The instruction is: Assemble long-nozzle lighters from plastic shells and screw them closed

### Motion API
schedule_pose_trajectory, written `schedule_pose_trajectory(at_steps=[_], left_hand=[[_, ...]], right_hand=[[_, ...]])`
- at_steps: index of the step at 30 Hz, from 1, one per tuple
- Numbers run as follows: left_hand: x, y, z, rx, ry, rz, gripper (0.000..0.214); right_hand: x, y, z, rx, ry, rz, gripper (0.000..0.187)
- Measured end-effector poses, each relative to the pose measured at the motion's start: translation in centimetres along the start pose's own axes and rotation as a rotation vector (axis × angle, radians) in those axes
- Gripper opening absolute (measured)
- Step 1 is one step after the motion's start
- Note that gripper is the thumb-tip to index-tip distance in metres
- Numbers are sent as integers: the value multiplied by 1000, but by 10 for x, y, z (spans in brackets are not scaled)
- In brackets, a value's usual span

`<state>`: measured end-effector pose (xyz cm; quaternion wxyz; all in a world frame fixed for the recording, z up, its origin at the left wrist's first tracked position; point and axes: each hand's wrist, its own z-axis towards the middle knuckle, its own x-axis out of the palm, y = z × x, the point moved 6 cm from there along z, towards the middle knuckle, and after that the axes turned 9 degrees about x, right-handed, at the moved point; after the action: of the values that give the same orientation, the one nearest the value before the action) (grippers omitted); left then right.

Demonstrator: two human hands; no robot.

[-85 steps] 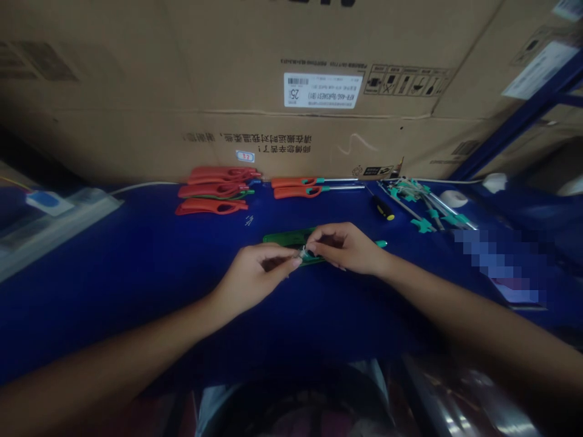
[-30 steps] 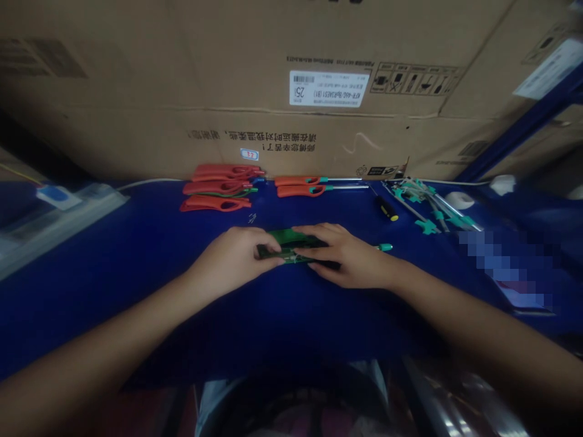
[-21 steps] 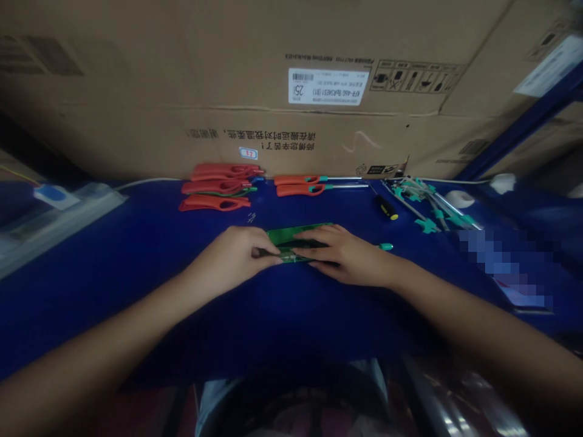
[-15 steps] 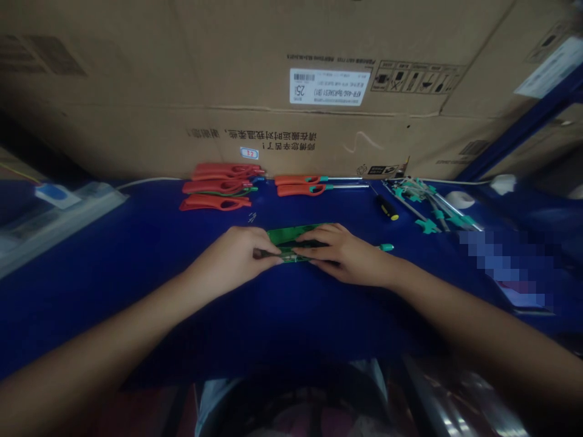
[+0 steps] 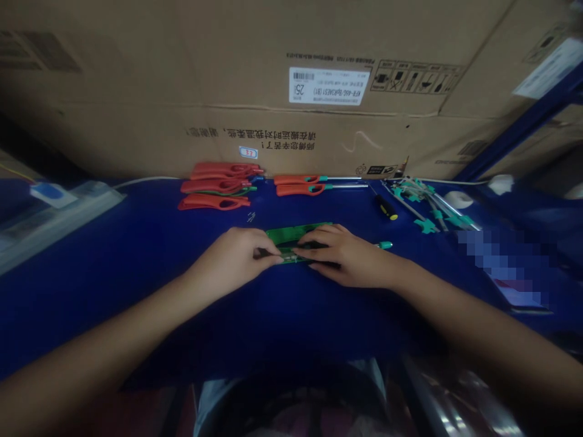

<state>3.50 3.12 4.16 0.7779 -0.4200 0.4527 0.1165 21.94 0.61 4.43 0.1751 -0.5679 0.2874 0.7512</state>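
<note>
A green plastic lighter casing [image 5: 288,258], with small parts inside it, lies on the blue table between my hands. My left hand [image 5: 239,255] pinches its left end between thumb and fingers. From the right, my right hand [image 5: 353,258] grips the same casing, its fingers laid over the top and front. Just behind it is another green casing piece [image 5: 289,235], partly covered by my right fingers. A teal tip [image 5: 385,245] sticks out beyond my right hand; what it belongs to is hidden.
Red lighter casings [image 5: 218,185] are stacked at the back left, with tiny metal pins [image 5: 251,216] in front. Two orange lighters [image 5: 298,189] with metal rods lie behind my hands. A screwdriver [image 5: 386,207], rods with teal parts [image 5: 426,226] and a phone-like object [image 5: 519,294] are on the right.
Both hands stay at the casing with almost the same grip. Only slight finger shifts show, and the view has moved a little.
</note>
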Motion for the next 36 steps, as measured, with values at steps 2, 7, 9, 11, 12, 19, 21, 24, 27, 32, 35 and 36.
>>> schedule_pose_trajectory(at_steps=[2,7,9,11,12,19,21,24,27,32,35,36], left_hand=[[0,1,0,-14,2,-3,9],[0,2,0,-32,-2,6,8],[1,2,0,-34,0,8,9],[1,1,0,-28,5,16,9],[1,1,0,-23,8,21,9],[0,-1,-1,-6,34,27,11],[0,0,-1,-21,46,1,13],[-2,1,-2,-36,28,-14,14],[-5,-5,-2,13,-13,26,11],[-2,-14,-2,112,-9,92,12],[0,-13,-2,107,-9,101,12],[1,-12,-2,102,-6,99,12]], right_hand=[[-1,3,-1,5,30,-38,45],[-1,11,-3,18,91,-112,48],[0,13,-3,37,111,-125,48],[1,14,-4,43,120,-132,48],[1,14,-4,38,115,-135,48],[-12,-7,-2,85,-31,-38,35],[-16,-13,-2,102,-47,30,23],[-18,-17,-2,129,-7,143,14],[-15,-16,-2,145,43,173,10],[-11,-15,-2,161,69,151,9],[-10,-17,-2,173,71,145,10],[-10,-17,-2,176,70,142,10]])
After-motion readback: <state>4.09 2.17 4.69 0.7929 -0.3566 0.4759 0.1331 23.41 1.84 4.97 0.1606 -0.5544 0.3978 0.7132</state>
